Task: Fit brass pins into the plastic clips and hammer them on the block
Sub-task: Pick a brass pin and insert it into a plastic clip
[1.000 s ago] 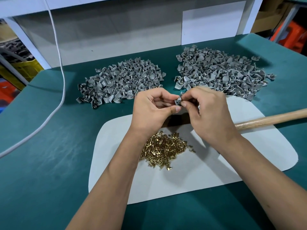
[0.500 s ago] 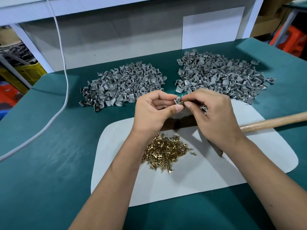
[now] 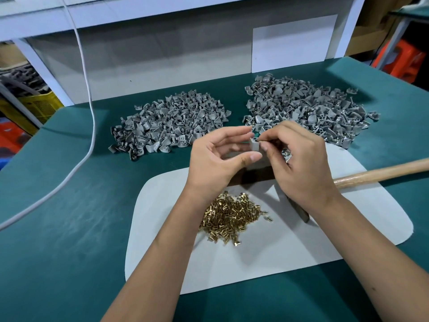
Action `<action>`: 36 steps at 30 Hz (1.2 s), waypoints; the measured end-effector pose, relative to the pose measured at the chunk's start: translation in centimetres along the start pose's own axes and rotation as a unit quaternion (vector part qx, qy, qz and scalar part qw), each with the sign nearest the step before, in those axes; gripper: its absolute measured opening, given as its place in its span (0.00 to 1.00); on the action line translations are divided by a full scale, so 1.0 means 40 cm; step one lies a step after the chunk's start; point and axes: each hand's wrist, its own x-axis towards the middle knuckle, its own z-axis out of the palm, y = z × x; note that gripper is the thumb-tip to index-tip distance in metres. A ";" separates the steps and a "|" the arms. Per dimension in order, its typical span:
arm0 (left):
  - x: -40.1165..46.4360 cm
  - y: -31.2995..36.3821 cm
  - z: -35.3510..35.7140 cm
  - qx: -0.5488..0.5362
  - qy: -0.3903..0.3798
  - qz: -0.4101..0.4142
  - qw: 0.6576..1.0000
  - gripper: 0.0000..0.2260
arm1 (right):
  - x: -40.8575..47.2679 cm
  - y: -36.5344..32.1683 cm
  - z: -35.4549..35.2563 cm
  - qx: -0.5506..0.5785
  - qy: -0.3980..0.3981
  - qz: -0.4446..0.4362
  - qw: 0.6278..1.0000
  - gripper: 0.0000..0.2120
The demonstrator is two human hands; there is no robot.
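Note:
My left hand (image 3: 220, 159) holds a grey plastic clip (image 3: 254, 145) upright between thumb and fingertips, above the dark block (image 3: 251, 176). My right hand (image 3: 299, 163) pinches a brass pin at the clip's top right edge; the fingertips hide almost all of the pin. A heap of brass pins (image 3: 232, 217) lies on the white mat (image 3: 255, 263) below my hands. The hammer lies to the right, with its wooden handle (image 3: 383, 173) pointing right and its head (image 3: 300, 211) partly under my right wrist.
Two piles of grey clips sit on the green table, one at the back left (image 3: 169, 126) and one at the back right (image 3: 308, 112). A white cable (image 3: 90, 112) trails across the left side. A yellow crate (image 3: 39, 105) stands beyond the table's left edge.
My left fingers have spread wider and the clip now stands upright in full view. My right fingertips have stayed at the clip's top. Both hands sit slightly lower over the block.

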 end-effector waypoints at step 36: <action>-0.010 -0.054 0.063 0.214 0.099 0.086 0.968 0.10 | -0.001 -0.037 0.045 -0.030 0.045 0.135 0.989 0.02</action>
